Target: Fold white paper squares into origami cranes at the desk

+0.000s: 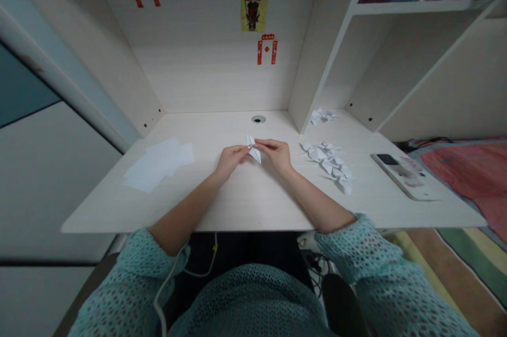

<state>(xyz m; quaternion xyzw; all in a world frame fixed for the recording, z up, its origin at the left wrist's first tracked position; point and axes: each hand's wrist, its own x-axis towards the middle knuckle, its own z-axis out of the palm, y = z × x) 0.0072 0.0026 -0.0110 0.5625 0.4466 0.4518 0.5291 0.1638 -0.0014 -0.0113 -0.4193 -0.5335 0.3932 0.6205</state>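
A small piece of folded white paper [255, 154], narrow and pointed at both ends, is held up just above the desk between my two hands. My left hand [233, 159] pinches it from the left side. From the right, the thumb and fingers of my right hand [276, 154] close on its middle. Its lower fold details are too small to tell. Several flat white paper sheets [158, 164] lie overlapping on the desk to the left. To the right of my right hand is a heap of folded white paper pieces [329, 161].
A few more folded papers [323, 116] lie behind the upright divider [317, 83]. A phone-like white device [406, 176] rests at the desk's right. The desk [253, 210] has a round cable hole [259, 119] at the back. A white cable [162, 295] hangs near my left arm.
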